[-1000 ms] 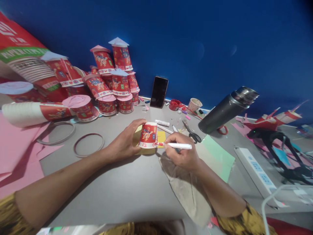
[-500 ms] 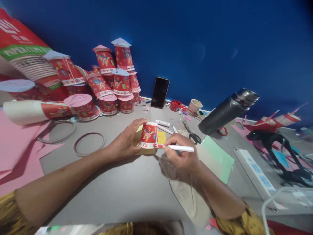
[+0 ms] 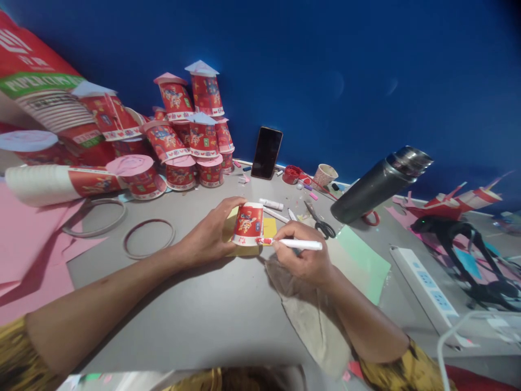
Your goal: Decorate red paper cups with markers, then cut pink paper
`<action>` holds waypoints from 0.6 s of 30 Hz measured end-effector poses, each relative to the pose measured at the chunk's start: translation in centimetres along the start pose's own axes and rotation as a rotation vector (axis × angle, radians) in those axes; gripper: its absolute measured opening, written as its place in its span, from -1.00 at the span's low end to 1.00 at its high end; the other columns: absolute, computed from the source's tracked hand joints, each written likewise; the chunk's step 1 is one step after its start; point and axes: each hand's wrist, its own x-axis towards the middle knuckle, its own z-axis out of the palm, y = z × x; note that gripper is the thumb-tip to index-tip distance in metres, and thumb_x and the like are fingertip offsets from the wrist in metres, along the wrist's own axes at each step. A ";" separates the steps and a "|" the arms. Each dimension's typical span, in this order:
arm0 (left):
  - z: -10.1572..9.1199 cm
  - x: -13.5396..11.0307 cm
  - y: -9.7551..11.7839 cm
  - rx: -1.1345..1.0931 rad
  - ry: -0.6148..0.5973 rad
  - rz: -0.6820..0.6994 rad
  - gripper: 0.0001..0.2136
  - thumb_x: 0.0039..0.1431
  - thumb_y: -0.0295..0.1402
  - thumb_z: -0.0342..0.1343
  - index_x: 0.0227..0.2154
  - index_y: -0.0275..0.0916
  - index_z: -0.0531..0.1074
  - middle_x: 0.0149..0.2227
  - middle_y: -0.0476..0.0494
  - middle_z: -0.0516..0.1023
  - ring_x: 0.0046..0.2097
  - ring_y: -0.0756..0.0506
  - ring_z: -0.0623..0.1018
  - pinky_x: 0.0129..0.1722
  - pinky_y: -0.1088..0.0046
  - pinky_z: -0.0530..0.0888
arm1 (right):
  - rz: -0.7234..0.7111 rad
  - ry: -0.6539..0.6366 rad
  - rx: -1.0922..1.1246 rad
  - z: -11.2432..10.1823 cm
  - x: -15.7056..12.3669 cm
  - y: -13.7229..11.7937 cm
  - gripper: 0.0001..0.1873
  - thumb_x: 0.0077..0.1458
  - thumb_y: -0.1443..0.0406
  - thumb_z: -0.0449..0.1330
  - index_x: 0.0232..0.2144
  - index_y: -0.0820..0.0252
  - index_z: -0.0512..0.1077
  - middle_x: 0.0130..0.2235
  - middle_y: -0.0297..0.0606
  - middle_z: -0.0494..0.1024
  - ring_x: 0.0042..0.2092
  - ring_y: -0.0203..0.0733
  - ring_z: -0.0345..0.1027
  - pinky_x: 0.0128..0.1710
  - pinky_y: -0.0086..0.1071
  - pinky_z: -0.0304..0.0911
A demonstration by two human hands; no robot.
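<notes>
Upside down, a red printed paper cup (image 3: 249,221) stands over yellow paper (image 3: 268,228), its white rim band at the bottom. My left hand (image 3: 211,231) grips the cup from its left side, fingers behind it and thumb low at the front. Pinched in my right hand (image 3: 306,258) is a white marker (image 3: 301,245), its red tip end at the cup's lower right edge. Whether the tip touches the cup, I cannot tell. A cloth (image 3: 309,320) lies beneath my right wrist. Beyond the cup are a capped white marker (image 3: 271,205) and black scissors (image 3: 323,225).
Stacked red cups with paper tops (image 3: 203,136) stand at the back left, near tape rings (image 3: 148,239) and pink paper (image 3: 32,239). A phone (image 3: 266,153) leans on the blue wall. To the right are a dark flask (image 3: 378,184), green paper (image 3: 362,263) and a power strip (image 3: 427,290).
The marker in my right hand has shifted very slightly by the cup's lower edge. My left hand and the cup stay almost in the same place.
</notes>
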 end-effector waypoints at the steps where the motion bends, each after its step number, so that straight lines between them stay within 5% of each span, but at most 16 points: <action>1: 0.0 0.0 0.0 0.000 -0.003 -0.006 -0.24 0.15 -0.19 0.43 0.34 -0.12 0.23 0.37 -0.35 0.44 0.39 -0.39 0.51 0.40 -0.04 0.47 | 0.000 0.000 -0.002 0.0 0.0 0.0 -0.91 0.20 0.33 0.24 -0.36 0.08 0.51 -0.45 -0.35 0.62 -0.49 -0.25 0.39 -0.42 -0.36 0.31; 18: 0.0 -0.1 -0.4 0.035 0.003 0.018 -0.26 0.13 -0.32 0.37 0.35 -0.14 0.23 0.36 -0.34 0.45 0.37 -0.38 0.52 0.39 -0.03 0.48 | -0.012 -0.012 0.013 0.0 0.2 -0.3 -0.88 0.21 0.37 0.22 -0.38 0.10 0.51 -0.44 -0.36 0.66 -0.48 -0.28 0.42 -0.44 -0.40 0.29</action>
